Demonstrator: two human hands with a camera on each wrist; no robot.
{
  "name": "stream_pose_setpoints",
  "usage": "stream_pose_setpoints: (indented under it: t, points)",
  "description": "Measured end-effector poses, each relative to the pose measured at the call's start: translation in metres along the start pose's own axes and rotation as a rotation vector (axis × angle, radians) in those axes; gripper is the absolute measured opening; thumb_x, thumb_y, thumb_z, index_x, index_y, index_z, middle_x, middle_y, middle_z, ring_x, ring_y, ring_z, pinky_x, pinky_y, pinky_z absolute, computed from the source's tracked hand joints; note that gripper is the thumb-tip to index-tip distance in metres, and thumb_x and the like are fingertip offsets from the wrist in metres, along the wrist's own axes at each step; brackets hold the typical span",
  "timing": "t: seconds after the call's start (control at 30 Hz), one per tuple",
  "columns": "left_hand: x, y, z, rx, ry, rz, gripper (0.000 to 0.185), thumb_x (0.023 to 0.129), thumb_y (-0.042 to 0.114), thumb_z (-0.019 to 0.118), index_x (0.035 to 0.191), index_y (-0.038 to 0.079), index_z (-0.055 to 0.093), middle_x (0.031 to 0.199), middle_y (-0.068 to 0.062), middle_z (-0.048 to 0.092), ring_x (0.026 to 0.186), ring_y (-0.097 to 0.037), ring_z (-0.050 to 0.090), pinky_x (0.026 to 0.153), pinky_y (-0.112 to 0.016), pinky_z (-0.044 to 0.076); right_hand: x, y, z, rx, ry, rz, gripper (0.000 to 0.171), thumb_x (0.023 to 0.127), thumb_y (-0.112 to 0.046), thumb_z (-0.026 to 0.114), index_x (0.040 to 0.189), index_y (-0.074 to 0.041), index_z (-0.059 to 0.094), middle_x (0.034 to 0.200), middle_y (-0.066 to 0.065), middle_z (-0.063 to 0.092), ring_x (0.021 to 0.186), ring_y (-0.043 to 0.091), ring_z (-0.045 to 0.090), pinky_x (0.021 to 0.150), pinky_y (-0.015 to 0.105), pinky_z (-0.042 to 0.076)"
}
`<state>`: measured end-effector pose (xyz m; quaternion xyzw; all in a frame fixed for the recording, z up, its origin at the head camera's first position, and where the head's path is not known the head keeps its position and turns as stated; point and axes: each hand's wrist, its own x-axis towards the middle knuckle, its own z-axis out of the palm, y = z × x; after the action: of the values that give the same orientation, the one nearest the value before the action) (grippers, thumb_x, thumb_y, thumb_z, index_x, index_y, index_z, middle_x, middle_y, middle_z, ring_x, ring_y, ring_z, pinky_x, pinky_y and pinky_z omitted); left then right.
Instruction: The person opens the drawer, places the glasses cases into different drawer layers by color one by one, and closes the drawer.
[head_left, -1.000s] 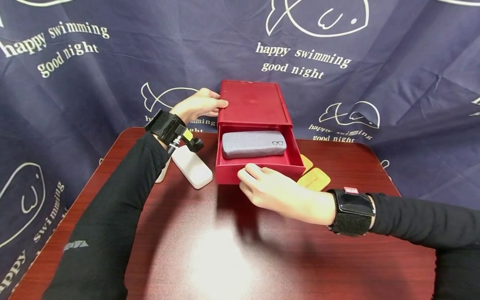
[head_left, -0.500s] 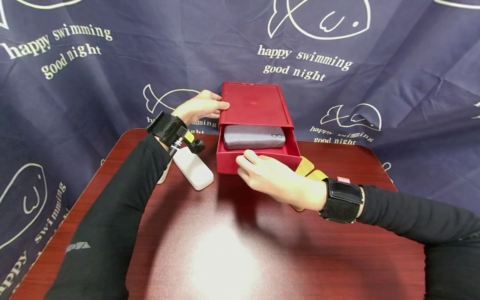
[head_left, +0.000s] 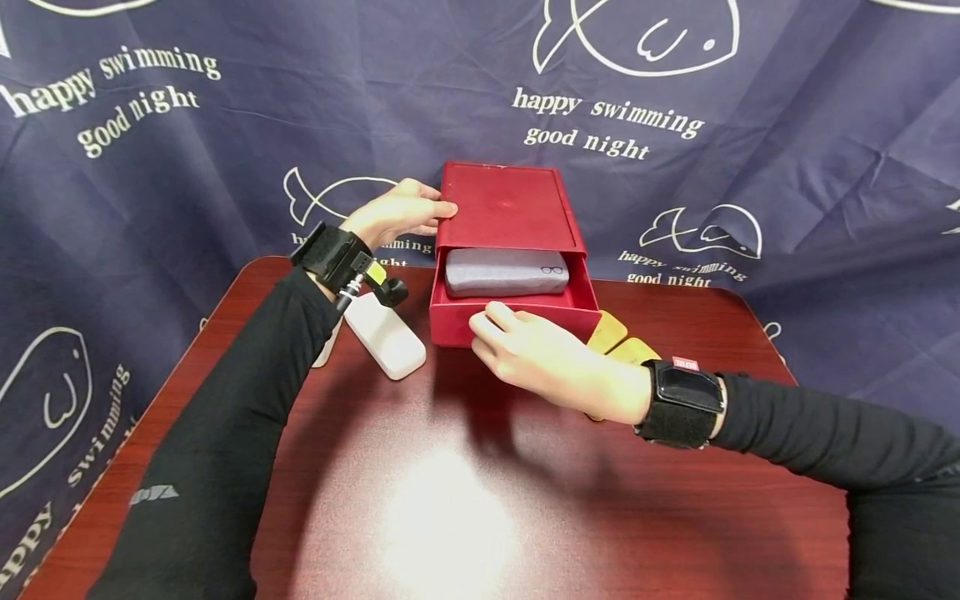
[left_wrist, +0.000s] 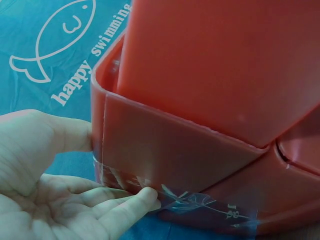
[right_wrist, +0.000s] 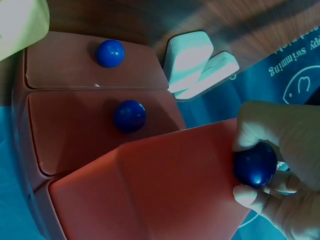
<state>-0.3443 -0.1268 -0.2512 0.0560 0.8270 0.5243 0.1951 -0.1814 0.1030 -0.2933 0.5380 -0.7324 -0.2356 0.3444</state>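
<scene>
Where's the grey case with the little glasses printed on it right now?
In the middle of the head view, the grey case lies inside the open top drawer of the red cabinet, just beyond the right hand at the drawer's front.

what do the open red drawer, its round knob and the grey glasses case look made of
Red drawer: probably smooth plastic, given its thin, even walls. Round knob: glossy, perhaps plastic, with a sharp highlight. Grey glasses case: possibly fabric-covered, matte without glare.
</scene>
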Motion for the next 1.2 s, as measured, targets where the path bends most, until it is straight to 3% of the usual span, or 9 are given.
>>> stream_pose_setpoints:
  t: [0.37, 0.63, 0.73, 1.0, 1.2]
  points:
    - [0.0, -0.002, -0.002, -0.006, 0.005, -0.002, 0.058, 0.104, 0.021, 0.055, 0.154, -0.003, 0.037, 0.151, -0.019, 0.052, 0.137, -0.028, 0.054, 0.117, -0.037, 0.043, 0.0, 0.001, 0.0, 0.025, -0.012, 0.023, 0.006, 0.09, -0.002, 0.067, 0.087, -0.006, 0.064, 0.096, 0.011, 0.054, 0.087, 0.024, 0.048, 0.061, 0.023, 0.05]
    - [-0.001, -0.004, 0.001, -0.019, -0.009, -0.003, 0.061, 0.104, 0.021, 0.055, 0.156, -0.003, 0.034, 0.153, -0.018, 0.05, 0.14, -0.028, 0.051, 0.118, -0.036, 0.042, 0.0, 0.011, 0.018, 0.039, -0.026, 0.043, 0.003, 0.089, -0.005, 0.069, 0.089, -0.005, 0.067, 0.097, 0.011, 0.055, 0.091, 0.025, 0.048, 0.057, 0.024, 0.049]
    - [-0.001, -0.004, 0.002, -0.02, -0.014, 0.001, 0.061, 0.104, 0.021, 0.055, 0.156, -0.002, 0.033, 0.153, -0.018, 0.05, 0.14, -0.028, 0.052, 0.118, -0.035, 0.042, 0.003, 0.014, 0.022, 0.068, -0.024, 0.057, 0.01, 0.085, -0.008, 0.074, 0.09, -0.005, 0.066, 0.098, 0.012, 0.054, 0.093, 0.026, 0.048, 0.056, 0.024, 0.049]
    - [0.001, -0.003, -0.001, -0.012, -0.004, 0.015, 0.057, 0.104, 0.023, 0.055, 0.154, -0.001, 0.039, 0.15, -0.018, 0.053, 0.137, -0.027, 0.054, 0.116, -0.033, 0.044, 0.011, 0.024, 0.036, 0.075, 0.038, 0.088, 0.015, 0.084, -0.009, 0.082, 0.091, -0.004, 0.069, 0.098, 0.012, 0.056, 0.095, 0.026, 0.05, 0.055, 0.024, 0.051]
    - [0.002, -0.004, -0.002, -0.022, -0.008, 0.016, 0.058, 0.104, 0.022, 0.055, 0.154, -0.002, 0.038, 0.15, -0.018, 0.052, 0.137, -0.028, 0.054, 0.117, -0.034, 0.043, 0.015, 0.032, 0.046, 0.122, -0.017, 0.097, 0.018, 0.084, -0.007, 0.082, 0.097, -0.002, 0.07, 0.101, 0.014, 0.058, 0.097, 0.027, 0.051, 0.056, 0.026, 0.053]
